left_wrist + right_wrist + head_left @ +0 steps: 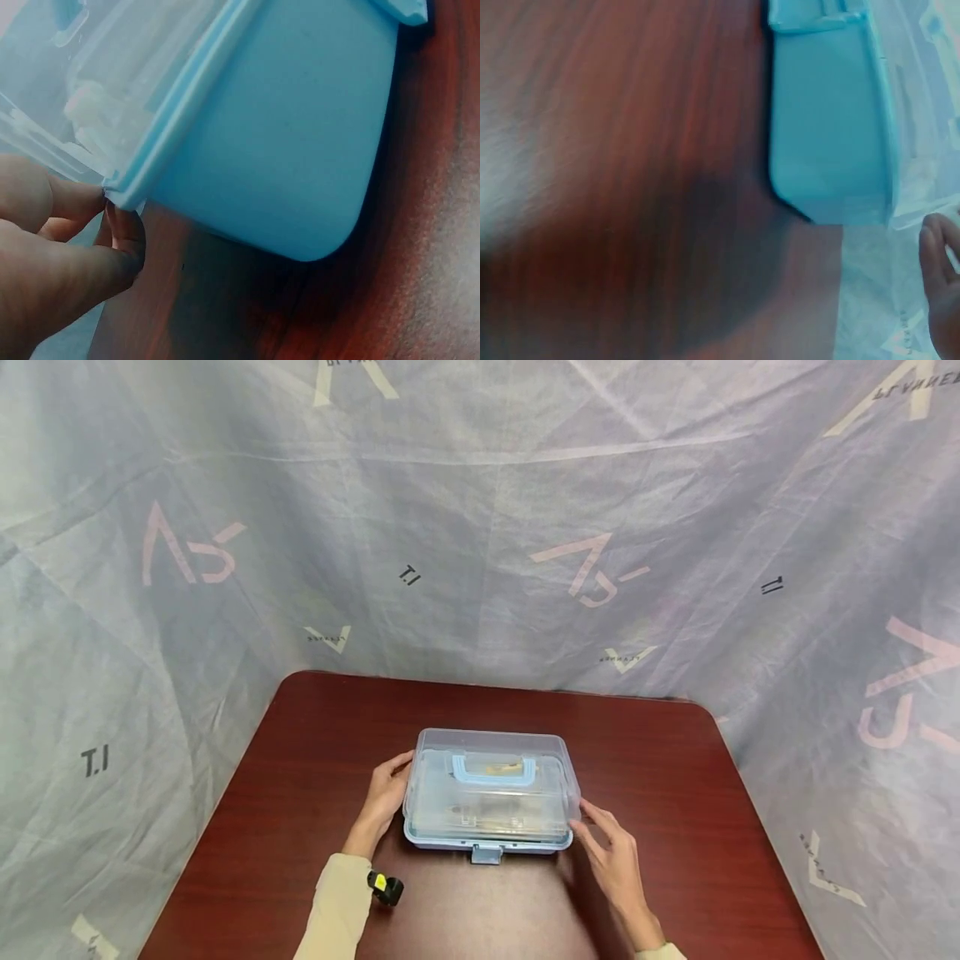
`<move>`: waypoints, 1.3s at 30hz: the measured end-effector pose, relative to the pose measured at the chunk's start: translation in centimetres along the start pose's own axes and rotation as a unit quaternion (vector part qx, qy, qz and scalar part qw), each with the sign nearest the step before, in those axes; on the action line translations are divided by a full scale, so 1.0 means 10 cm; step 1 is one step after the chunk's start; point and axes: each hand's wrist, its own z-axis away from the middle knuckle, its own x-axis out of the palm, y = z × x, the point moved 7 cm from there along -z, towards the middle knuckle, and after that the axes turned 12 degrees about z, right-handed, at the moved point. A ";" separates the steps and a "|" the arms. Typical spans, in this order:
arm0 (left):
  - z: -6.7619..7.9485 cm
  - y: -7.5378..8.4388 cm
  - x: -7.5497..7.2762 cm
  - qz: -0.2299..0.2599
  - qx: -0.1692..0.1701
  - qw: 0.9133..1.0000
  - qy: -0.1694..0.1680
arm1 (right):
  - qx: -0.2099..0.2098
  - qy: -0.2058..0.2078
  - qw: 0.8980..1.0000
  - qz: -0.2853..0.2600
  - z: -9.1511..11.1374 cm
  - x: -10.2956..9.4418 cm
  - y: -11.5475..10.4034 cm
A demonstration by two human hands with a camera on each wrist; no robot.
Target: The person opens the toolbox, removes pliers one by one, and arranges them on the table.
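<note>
A pale blue plastic storage box [525, 848] with a clear lid [442, 802] stands on the table. The lid bears a blue carry handle [459, 770], and the front latch [487, 856] sticks outward, unfastened. Indistinct items show dimly through the plastic. At the box's left side is my left hand [386, 795]; in the left wrist view its thumb and fingers [126, 229] pinch the rim at a corner. My right hand [618, 860] is at the right side, its fairly straight fingertips touching the lid's edge. In the right wrist view only part of that hand [941, 277] shows.
The dark red wooden table [315, 727] extends around the box on all sides. Grey printed cloth [480, 527] hangs behind it and at both sides. A black strap device with a yellow mark [386, 888] sits on the left wrist.
</note>
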 end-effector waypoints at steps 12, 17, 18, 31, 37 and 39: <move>-0.02 -0.03 -0.02 0.004 0.007 1.000 0.006 | -0.045 -0.042 0.998 -0.020 -0.04 0.04 -0.03; -0.04 -0.05 -0.03 0.003 0.006 1.000 0.000 | -0.069 -0.055 0.996 -0.028 -0.02 0.05 -0.02; -0.04 -0.05 -0.03 0.006 0.005 1.000 -0.003 | -0.069 -0.047 0.996 -0.024 -0.02 0.04 -0.02; -0.03 -0.01 -0.02 0.010 0.017 1.000 0.011 | -0.076 0.064 0.995 -0.001 -0.23 -0.07 -0.08; -0.01 -0.01 -0.05 0.005 0.025 1.000 0.014 | -0.081 0.063 0.995 -0.008 -0.35 -0.04 -0.01; 0.00 -0.01 -0.05 -0.007 0.028 1.000 0.013 | -0.078 0.065 0.995 -0.003 -0.42 -0.05 -0.04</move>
